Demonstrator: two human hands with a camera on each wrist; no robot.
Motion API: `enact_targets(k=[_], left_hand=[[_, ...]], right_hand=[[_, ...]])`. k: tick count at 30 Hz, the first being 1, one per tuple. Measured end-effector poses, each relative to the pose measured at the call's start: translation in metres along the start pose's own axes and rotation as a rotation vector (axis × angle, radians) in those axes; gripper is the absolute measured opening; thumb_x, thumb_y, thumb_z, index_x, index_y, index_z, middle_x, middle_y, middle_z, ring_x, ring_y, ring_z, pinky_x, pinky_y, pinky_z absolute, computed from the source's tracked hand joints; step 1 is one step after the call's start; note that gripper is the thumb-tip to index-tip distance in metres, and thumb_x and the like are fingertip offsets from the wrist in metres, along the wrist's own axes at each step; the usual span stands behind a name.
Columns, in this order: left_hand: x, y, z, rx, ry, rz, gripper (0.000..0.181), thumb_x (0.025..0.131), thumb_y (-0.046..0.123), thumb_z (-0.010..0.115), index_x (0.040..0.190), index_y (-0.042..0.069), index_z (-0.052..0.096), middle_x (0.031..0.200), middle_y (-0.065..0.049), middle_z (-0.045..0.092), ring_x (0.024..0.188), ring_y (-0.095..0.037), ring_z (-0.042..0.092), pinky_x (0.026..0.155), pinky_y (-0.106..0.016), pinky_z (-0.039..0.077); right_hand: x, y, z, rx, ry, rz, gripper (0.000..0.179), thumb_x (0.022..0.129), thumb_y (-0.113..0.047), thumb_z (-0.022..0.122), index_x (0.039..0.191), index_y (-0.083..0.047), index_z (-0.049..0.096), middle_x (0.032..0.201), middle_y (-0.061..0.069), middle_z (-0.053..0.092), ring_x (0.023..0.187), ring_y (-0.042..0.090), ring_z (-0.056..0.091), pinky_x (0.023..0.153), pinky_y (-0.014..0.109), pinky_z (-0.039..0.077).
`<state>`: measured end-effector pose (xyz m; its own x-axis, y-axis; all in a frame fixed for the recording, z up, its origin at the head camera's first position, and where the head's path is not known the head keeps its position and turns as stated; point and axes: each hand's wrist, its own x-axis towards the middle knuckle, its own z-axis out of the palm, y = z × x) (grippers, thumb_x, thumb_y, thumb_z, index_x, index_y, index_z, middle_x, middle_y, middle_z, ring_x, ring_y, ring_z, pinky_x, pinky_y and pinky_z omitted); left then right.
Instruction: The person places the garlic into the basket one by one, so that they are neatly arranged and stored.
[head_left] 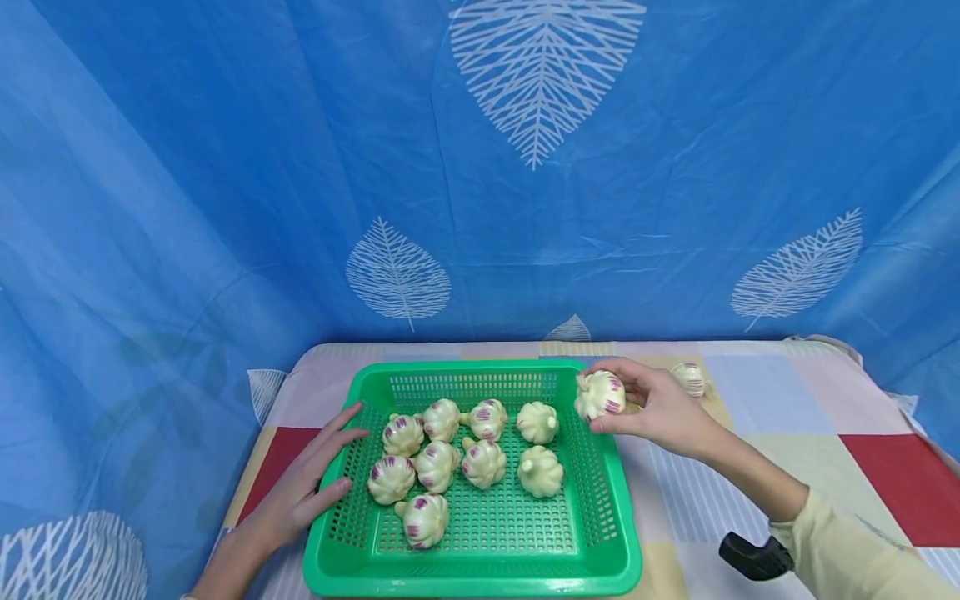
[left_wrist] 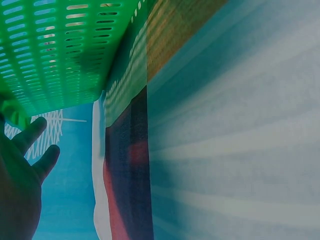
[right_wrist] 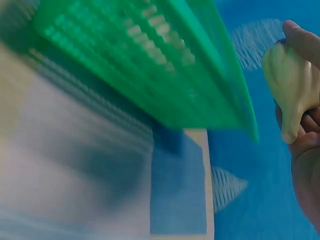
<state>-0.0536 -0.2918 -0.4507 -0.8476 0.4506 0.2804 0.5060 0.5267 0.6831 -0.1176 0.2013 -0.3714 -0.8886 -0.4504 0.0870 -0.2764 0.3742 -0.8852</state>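
Note:
My right hand [head_left: 660, 408] grips a garlic bulb [head_left: 600, 395] with purple streaks, over the right rim of a green plastic basket [head_left: 472, 586]. In the right wrist view the thumb and fingers curl round that bulb, its stem pointing down. Several more garlic bulbs [head_left: 425, 522] lie inside the basket, mostly in its left half, with two pale ones [head_left: 540, 472] toward the right. At the basket's left rim, my left hand [head_left: 303, 483] rests with fingers spread and fairly straight. Seen from the left wrist, its fingers are beside the perforated basket wall [left_wrist: 55, 55].
Another garlic bulb [head_left: 688, 379] lies on the table behind my right hand. A patchwork tablecloth [head_left: 795, 467] covers the table. Blue curtains with white leaf prints [head_left: 600, 250] hang behind it and at both sides. A black strap piece [head_left: 756, 557] shows near the right sleeve.

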Motion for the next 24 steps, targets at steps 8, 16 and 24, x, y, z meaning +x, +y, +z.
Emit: enact_targets(k=[8, 16, 24], left_hand=[[0.001, -0.001, 0.000, -0.006, 0.000, 0.001, 0.056, 0.090, 0.011, 0.059, 0.145, 0.009, 0.050, 0.166, -0.005, 0.022, 0.150, -0.019, 0.022, 0.111, -0.015, 0.017], [0.000, -0.001, 0.001, -0.004, 0.001, -0.007, 0.056, 0.090, 0.012, 0.060, 0.145, 0.010, 0.050, 0.166, -0.005, 0.022, 0.150, -0.019, 0.022, 0.111, -0.016, 0.017], [0.000, -0.001, 0.000, 0.006, -0.004, -0.012, 0.056, 0.090, 0.012, 0.060, 0.145, 0.010, 0.050, 0.166, -0.004, 0.022, 0.150, -0.020, 0.023, 0.112, -0.016, 0.016]], right_hand=[[0.013, -0.023, 0.041, 0.097, -0.210, -0.047, 0.056, 0.079, -0.013, 0.088, 0.128, -0.011, 0.062, 0.119, 0.008, 0.065, 0.101, 0.021, 0.069, 0.082, 0.034, 0.056], [0.023, -0.037, 0.086, 0.116, -0.421, -0.049, 0.060, 0.076, -0.021, 0.090, 0.127, -0.009, 0.061, 0.115, -0.001, 0.068, 0.096, 0.014, 0.070, 0.078, 0.031, 0.057], [0.029, -0.037, 0.118, 0.035, -0.551, -0.054, 0.057, 0.074, -0.024, 0.092, 0.121, -0.011, 0.063, 0.102, -0.012, 0.065, 0.084, 0.004, 0.064, 0.072, 0.025, 0.054]])
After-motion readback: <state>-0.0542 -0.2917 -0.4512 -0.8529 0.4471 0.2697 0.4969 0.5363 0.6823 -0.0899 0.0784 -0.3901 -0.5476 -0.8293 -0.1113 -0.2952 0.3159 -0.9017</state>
